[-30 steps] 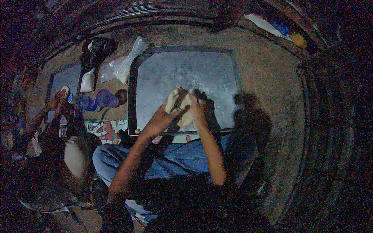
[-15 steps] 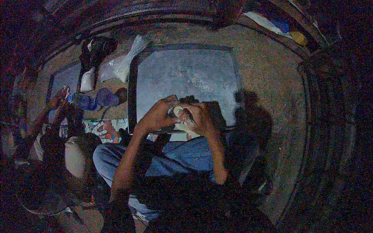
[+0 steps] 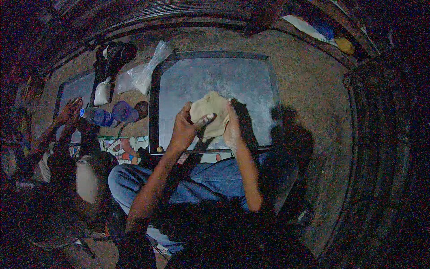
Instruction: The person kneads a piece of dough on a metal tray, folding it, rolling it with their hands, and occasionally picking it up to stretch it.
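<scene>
A flattened, pale piece of dough [image 3: 208, 110] with an uneven edge is held up between my hands, over the near part of a grey tray [image 3: 188, 76] dusted white. My left hand [image 3: 184, 127] grips its left side, the thumb lying across the near face. Against its right edge rests my right hand [image 3: 232, 125], fingers pointing up and away; how firmly they grip is partly hidden. Close to the tray's near left corner sits a small yellowish lump [image 3: 160, 149].
Left of the tray lie clear plastic bags [image 3: 143, 80], a bag of white powder [image 3: 102, 93] and a bluish plastic bottle [image 3: 97, 117]. Another person's hands [image 3: 70, 110] are at far left, over a second tray [image 3: 74, 89]. A patterned sheet [image 3: 121, 148] lies near my knees.
The dough, mostly hidden and bunched in my closed hands before, now shows as a broad flat piece. My hands have moved apart to its two sides. The small lump at the tray's corner has come into view.
</scene>
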Demonstrator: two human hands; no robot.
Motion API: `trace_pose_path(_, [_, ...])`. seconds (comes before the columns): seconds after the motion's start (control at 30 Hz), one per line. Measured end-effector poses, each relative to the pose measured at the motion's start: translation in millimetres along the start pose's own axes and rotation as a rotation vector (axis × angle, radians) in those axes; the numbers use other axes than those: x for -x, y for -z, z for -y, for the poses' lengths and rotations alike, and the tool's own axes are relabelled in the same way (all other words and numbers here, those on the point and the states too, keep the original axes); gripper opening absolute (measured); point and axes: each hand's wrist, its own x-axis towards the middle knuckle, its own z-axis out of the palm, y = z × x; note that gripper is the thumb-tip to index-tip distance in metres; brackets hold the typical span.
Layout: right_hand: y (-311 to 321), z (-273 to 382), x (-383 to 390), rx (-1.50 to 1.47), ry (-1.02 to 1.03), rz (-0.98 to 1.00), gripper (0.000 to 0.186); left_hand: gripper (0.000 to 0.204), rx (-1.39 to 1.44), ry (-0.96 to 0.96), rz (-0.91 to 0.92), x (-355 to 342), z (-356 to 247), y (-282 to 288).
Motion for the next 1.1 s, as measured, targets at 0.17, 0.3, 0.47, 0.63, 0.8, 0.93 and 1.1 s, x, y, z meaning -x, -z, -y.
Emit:
trace_pose_path(0.17, [-10, 34, 22, 1.067, 0.401, -0.172, 0.035, 0.044, 0.11, 0.215, -0.021, 4, -11, -15])
trace_pose_path(0.3, [-32, 44, 40, 1.263, 0.614, 0.077, 0.028, 0.036, 0.114, 0.351, 0.165, -9, 23, 19])
trace_pose_path(0.47, [-40, 61, 51, 1.306, 0.623, 0.052, 0.043, 0.036, -0.05, 0.253, 0.08, -4, 10, 9])
trace_pose_path(0.63, [-22, 58, 34, 1.525, 0.454, -0.046, 0.051, 0.046, -0.012, 0.251, 0.153, -6, 14, 14])
trace_pose_path(0.8, [-18, 55, 39, 1.389, 0.407, 0.109, 0.056, 0.039, 0.026, 0.272, 0.272, -6, 3, 6])
trace_pose_path(0.93, [-18, 63, 36, 1.523, 0.438, 0.303, 0.051, 0.024, -0.099, 0.094, 0.285, -7, 1, 12])
trace_pose_path(1.1, [-34, 46, 37, 1.218, 0.49, 0.296, 0.049, 0.015, -0.069, 0.126, 0.102, -9, -8, 17])
